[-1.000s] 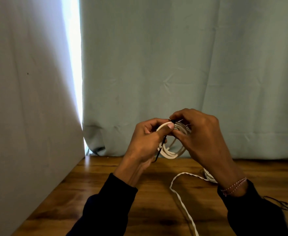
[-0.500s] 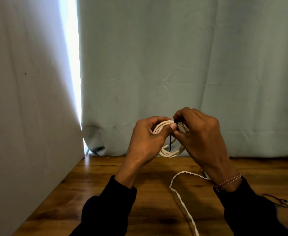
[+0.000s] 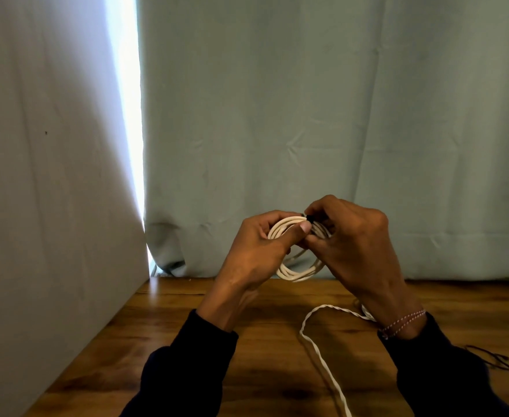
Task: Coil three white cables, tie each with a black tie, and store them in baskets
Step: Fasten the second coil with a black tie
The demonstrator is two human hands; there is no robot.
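- Coil [image 3: 295, 267] is held up off the worktop [image 3: 187, 341], mid-scene in front of the curtain [image 3: 307, 115], between both my hands.
- Left hand [image 3: 259, 251]: fingers curled round the coil's left arc, thumb [image 3: 300, 228] pressed across the strands at the top. It's carrying the bundle.
- Right hand [image 3: 349, 242]: fingers bent in, tips pinching something small and black, which I take to be the tie [image 3: 307, 217], right at the coil's top. I can't tell how far round the strands it goes; the fingers hide it.
- Key relation: the tie sits at the top of the loop, between my left thumb and right fingertips, touching both. The right hand is the one on it.
- Coil orientation: the loop stands roughly upright, flat face toward me, long axis running top to bottom with a slight lean. Its lower arc hangs free below both hands.
- Tie axis: only a short black stub shows, too small for me to call.
- My judgement: next is cinching the tie across the strands, so the left thumb must keep the bundle pinched or the loops will spring apart.
- Another white cable [image 3: 322, 356] trails loose on the worktop, near right.
- A thin dark strand [image 3: 488, 356] lies far right by my sleeve, possibly a spare tie.
- No baskets in view.
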